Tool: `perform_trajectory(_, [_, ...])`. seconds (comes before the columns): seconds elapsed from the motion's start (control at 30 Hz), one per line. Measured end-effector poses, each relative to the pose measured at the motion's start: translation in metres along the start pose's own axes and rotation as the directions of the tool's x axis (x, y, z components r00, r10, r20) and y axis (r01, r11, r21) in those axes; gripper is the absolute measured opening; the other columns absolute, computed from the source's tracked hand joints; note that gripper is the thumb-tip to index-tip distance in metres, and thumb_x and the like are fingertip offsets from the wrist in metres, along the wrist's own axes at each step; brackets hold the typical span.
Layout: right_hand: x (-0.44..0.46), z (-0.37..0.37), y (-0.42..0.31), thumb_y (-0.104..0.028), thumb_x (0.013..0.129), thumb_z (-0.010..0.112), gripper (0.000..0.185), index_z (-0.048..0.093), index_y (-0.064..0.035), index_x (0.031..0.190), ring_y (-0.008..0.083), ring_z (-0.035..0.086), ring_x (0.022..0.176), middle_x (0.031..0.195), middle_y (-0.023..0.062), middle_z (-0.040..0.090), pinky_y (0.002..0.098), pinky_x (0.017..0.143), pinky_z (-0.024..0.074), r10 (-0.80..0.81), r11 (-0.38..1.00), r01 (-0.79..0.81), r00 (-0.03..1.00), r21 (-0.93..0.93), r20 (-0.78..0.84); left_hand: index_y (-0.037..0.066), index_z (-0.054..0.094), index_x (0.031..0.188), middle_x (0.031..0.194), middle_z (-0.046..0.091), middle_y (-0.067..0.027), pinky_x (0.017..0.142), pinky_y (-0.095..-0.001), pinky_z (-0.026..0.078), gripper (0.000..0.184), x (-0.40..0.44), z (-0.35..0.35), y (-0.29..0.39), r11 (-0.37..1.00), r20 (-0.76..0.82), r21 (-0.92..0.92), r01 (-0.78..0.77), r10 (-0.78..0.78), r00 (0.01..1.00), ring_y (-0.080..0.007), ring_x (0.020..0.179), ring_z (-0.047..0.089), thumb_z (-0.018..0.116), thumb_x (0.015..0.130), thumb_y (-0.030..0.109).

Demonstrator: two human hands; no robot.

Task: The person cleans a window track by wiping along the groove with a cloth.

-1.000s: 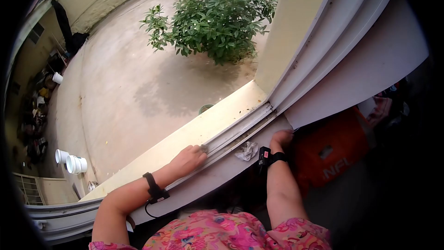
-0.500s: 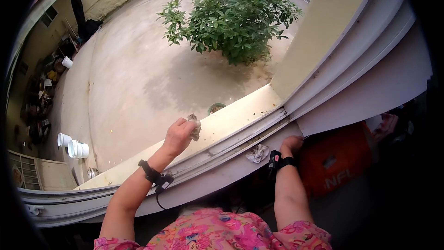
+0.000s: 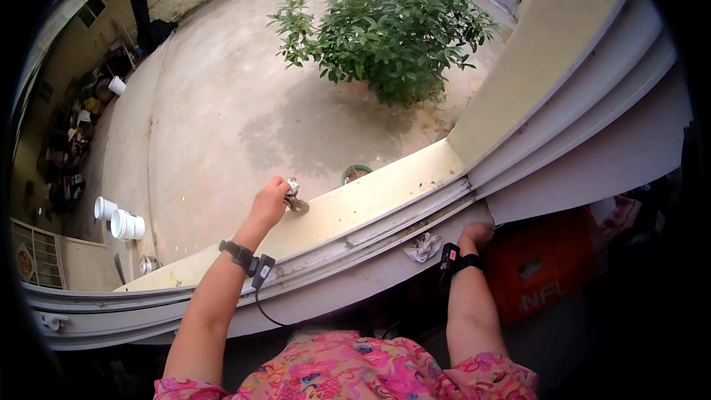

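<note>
My left hand (image 3: 269,200) is closed on a crumpled, dirty tissue (image 3: 295,198) above the outer edge of the cream window ledge (image 3: 385,196). Dark specks dot that ledge. Nearer to me runs the grimy white window track (image 3: 355,250). My right hand (image 3: 478,234) rests at the right end of the inner sill (image 3: 348,287), by the window frame; its fingers are mostly hidden. Just left of it, a second crumpled white tissue (image 3: 424,247) lies on the inner sill. Both wrists wear black straps with small devices.
An orange-red bag (image 3: 544,267) marked NFL sits below the sill at right. Outside are a leafy green bush (image 3: 392,33), a round green pot (image 3: 356,172) just beyond the ledge, white buckets (image 3: 127,225) and piled clutter (image 3: 70,141) along the left wall.
My left hand has moved slightly left with the tissue, toward the ledge's outer edge. The whole view has shifted a little; my right hand stays by the frame.
</note>
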State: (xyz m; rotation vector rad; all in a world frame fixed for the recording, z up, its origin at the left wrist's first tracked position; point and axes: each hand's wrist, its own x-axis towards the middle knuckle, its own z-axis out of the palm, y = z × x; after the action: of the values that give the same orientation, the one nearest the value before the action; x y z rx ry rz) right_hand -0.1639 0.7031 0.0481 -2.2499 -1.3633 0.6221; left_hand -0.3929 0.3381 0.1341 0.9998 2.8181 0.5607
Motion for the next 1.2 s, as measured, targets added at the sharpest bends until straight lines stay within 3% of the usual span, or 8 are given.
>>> perform_trajectory(0.23, [-0.008,-0.008,-0.006,-0.035,0.088,0.021,0.054,0.053,0.0086,0.094,0.042,0.053,0.089,0.094,0.029,0.055,0.0466,0.079,0.042,0.018,0.997,-0.022,0.998,0.076,0.057,0.004,0.05,0.087,0.085,0.051,-0.011,0.061,-0.036,0.046,0.023,-0.024,-0.017,0.025,0.987,-0.087,-0.069,-0.148,0.142,0.986,-0.0305,0.073,0.054,0.053,0.065,-0.005])
perform_trajectory(0.3, [-0.007,-0.006,-0.003,-0.035,0.088,0.021,0.054,0.053,0.0084,0.095,0.0419,0.054,0.088,0.094,0.0288,0.055,0.0466,0.079,0.0421,-0.006,0.998,0.004,0.999,0.058,0.037,0.004,0.049,0.086,0.088,0.052,-0.0107,0.059,-0.0342,0.047,0.022,-0.026,-0.015,0.046,0.917,-0.138,-0.166,-0.364,0.343,0.929,-0.0297,0.072,0.054,0.054,0.065,-0.003])
perform_trajectory(0.43, [-0.004,-0.005,-0.002,-0.034,0.089,0.022,0.053,0.054,0.0079,0.094,0.0418,0.054,0.087,0.094,0.0279,0.055,0.0467,0.079,0.0419,0.005,0.998,-0.006,1.0,0.062,0.011,0.002,0.049,0.086,0.095,0.052,-0.0098,0.064,-0.0315,0.048,0.017,-0.032,0.0,0.089,0.833,0.036,-0.233,-0.502,0.524,0.851,-0.0264,0.077,0.056,0.051,0.07,-0.001])
perform_trajectory(0.5, [-0.006,-0.006,-0.003,-0.034,0.089,0.022,0.053,0.054,0.0077,0.094,0.0418,0.054,0.087,0.094,0.0278,0.055,0.0466,0.078,0.042,-0.032,0.999,0.032,0.999,0.035,0.018,0.003,0.049,0.087,0.094,0.05,-0.0133,0.07,-0.0334,0.045,0.014,-0.033,0.016,0.092,0.87,0.283,-0.363,-0.333,0.444,0.85,-0.029,0.079,0.053,0.046,0.075,0.009])
perform_trajectory(0.53, [-0.003,-0.003,-0.001,-0.034,0.089,0.022,0.053,0.054,0.0075,0.094,0.0417,0.054,0.087,0.094,0.0276,0.055,0.0464,0.078,0.0419,-0.019,1.0,0.019,1.0,0.015,0.023,0.003,0.051,0.084,0.095,0.05,-0.0122,0.072,-0.0351,0.043,0.013,-0.032,0.015,0.088,0.757,0.238,-0.18,-0.628,0.653,0.719,-0.0285,0.084,0.051,0.048,0.073,0.008])
perform_trajectory(0.63, [0.0,-0.002,-0.001,-0.035,0.089,0.022,0.053,0.054,0.0072,0.094,0.0416,0.054,0.087,0.094,0.0277,0.055,0.0459,0.078,0.042,0.038,0.999,-0.038,0.999,0.011,0.03,0.002,0.053,0.082,0.096,0.05,-0.0099,0.076,-0.0361,0.041,0.012,-0.037,0.008,0.086,0.733,0.177,-0.143,-0.665,0.68,0.711,-0.0264,0.09,0.048,0.049,0.071,0.006])
perform_trajectory(0.8, [0.004,0.004,0.005,-0.036,0.089,0.022,0.053,0.054,0.0074,0.094,0.0418,0.054,0.086,0.092,0.0283,0.055,0.0456,0.078,0.0427,0.039,0.998,-0.04,0.999,0.05,0.026,0.013,0.055,0.105,0.118,0.039,-0.0166,0.095,-0.041,0.029,0.05,-0.029,-0.027,0.096,0.815,0.411,-0.234,-0.529,0.577,0.706,-0.034,0.114,0.033,0.061,0.056,0.011])
perform_trajectory(1.2, [0.002,0.004,0.003,-0.032,0.088,0.026,0.049,0.055,0.0077,0.087,0.0411,0.055,0.082,0.087,0.0279,0.056,0.0462,0.074,0.0441,0.025,0.999,-0.024,0.998,0.025,-0.051,0.018,0.053,0.112,0.13,0.033,-0.0126,0.1,-0.0422,0.021,0.04,-0.025,0.013,0.105,0.68,0.34,0.196,-0.707,0.629,0.699,-0.0257,0.124,0.025,0.049,0.072,0.012])
